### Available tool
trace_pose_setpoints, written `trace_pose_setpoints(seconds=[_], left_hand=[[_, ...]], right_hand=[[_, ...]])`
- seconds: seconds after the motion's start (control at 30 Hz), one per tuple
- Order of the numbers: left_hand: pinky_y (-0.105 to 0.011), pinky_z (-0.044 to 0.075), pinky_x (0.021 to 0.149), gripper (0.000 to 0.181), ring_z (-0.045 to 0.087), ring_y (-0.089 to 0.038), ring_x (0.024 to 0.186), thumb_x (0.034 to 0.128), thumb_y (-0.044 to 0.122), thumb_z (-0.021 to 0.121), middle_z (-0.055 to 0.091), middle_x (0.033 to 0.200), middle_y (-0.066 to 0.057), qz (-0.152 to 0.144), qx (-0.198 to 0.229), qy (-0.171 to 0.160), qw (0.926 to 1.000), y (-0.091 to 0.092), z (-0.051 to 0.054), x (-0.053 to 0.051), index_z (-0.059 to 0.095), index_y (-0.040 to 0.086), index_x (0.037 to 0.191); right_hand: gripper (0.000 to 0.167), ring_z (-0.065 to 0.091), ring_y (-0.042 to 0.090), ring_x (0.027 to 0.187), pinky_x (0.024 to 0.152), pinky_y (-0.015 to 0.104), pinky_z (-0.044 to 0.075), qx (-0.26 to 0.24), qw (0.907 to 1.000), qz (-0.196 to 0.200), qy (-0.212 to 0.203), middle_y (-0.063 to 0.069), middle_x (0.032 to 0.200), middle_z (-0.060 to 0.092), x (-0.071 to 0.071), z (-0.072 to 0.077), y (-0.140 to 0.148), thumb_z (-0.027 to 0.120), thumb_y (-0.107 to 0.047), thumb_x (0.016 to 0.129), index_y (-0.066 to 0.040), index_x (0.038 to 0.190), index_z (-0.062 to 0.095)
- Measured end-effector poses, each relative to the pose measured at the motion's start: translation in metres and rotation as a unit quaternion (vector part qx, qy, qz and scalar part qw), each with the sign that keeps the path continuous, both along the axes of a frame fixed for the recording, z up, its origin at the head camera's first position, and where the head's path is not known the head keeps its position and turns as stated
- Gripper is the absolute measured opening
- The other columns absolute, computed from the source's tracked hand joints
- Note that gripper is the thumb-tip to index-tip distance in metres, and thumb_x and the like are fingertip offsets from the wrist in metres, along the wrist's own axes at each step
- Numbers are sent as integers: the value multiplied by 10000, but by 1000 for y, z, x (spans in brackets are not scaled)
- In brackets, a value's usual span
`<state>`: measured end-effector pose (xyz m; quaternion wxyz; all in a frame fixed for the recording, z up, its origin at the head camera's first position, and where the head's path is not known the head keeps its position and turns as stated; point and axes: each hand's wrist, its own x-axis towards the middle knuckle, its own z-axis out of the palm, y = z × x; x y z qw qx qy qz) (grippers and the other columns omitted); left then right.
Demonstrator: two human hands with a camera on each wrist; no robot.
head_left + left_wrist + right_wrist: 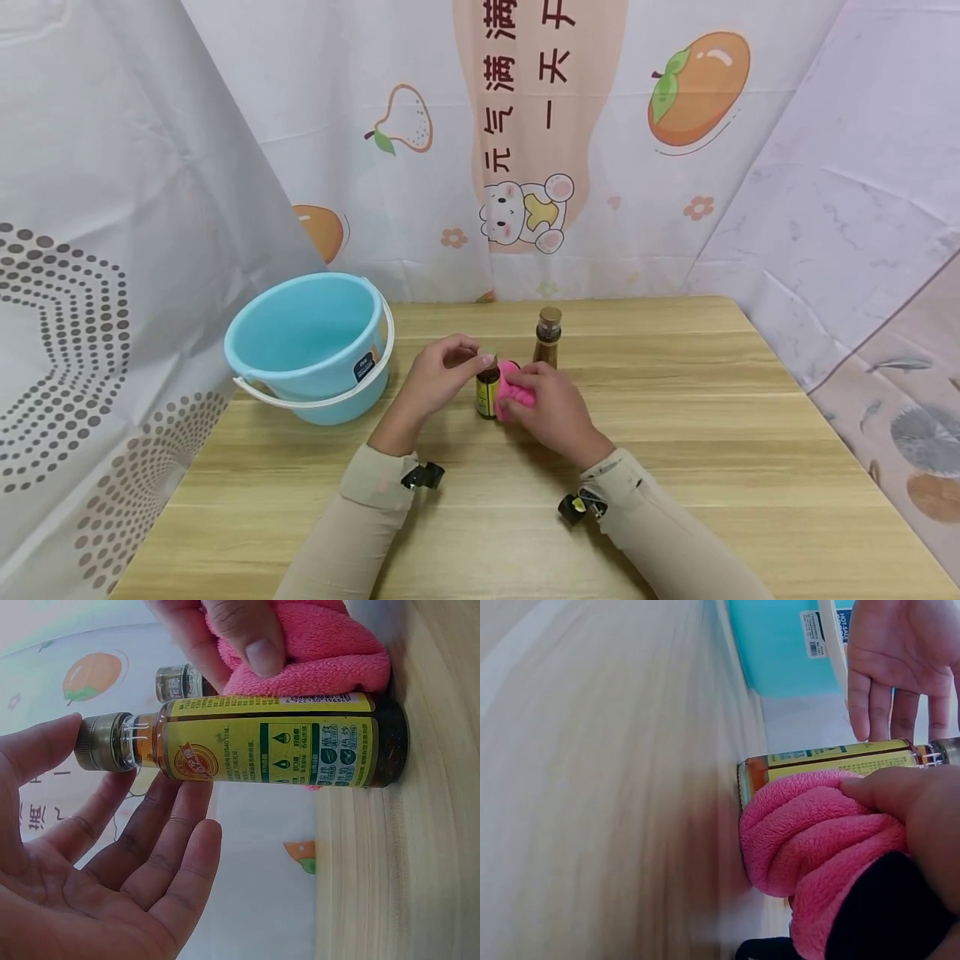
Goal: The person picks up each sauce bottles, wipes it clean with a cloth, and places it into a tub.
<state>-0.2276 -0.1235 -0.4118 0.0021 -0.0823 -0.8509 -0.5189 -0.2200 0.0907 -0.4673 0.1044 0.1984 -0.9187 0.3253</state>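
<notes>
A small glass bottle [277, 746] with a yellow label and a gold cap stands upright on the table. My left hand [438, 375] pinches it at the cap, thumb on the cap top and index finger at the neck; the other fingers are spread loosely. A pink towel cloth [817, 832], bunched up, is held in my right hand [555, 408] against the bottle's side. Behind that hand stands a second gold-capped bottle [550, 329], its lower part hidden in the head view.
On the left of the wooden table [675, 417] stands a light blue bucket [307, 375] with its white handle [367, 379] hanging down in front. A printed curtain [420, 200] closes off the back. Something black [889, 915] beside the cloth is unclear.
</notes>
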Motion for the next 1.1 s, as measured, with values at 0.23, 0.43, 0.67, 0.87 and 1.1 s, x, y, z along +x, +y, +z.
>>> trace_pose_setpoints(seconds=[0.23, 0.43, 0.67, 0.87, 1.1], left_hand=[[-456, 568, 958, 358, 684, -196, 1128, 947, 474, 731, 741, 1163, -5, -54, 17, 41, 10000, 1, 0, 0, 727, 198, 1175], [-462, 568, 959, 354, 680, -197, 1130, 952, 476, 724, 733, 1173, -2, -58, -7, 50, 10000, 1, -1, -1, 729, 202, 1177], [-463, 570, 941, 366, 679, -201, 1125, 949, 494, 721, 725, 1190, 7, -39, -40, 30, 10000, 1, -1, -1, 734, 219, 1190], [-473, 569, 950, 388, 681, -220, 1136, 952, 474, 722, 731, 1219, -29, -48, -51, 68, 10000, 1, -1, -1, 736, 202, 1228], [-479, 575, 965, 423, 687, -246, 1156, 950, 447, 728, 730, 1246, -50, -87, 19, 70, 9999, 1, -1, -1, 726, 174, 1274]], right_hand=[[440, 675, 232, 989, 819, 403, 579, 3, 10000, -9, -73, 67, 1196, 688, 0, -1, 1, 840, -329, 868, -107, 1240, 767], [389, 683, 249, 1025, 853, 427, 586, -42, 10000, -19, 18, 57, 1190, 692, -1, -1, 1, 847, -313, 864, -108, 1190, 790], [354, 691, 243, 1037, 855, 414, 589, -237, 9996, -16, 136, 45, 1198, 691, -1, 1, 1, 839, -309, 871, -112, 1163, 801], [343, 690, 221, 1021, 813, 369, 585, -329, 9993, -41, 194, 38, 1201, 688, 0, 6, 0, 837, -301, 873, -117, 1161, 802], [336, 683, 193, 1008, 765, 315, 566, -455, 9978, -22, 490, 22, 1194, 687, 2, 13, 0, 844, -295, 874, -126, 1162, 802]])
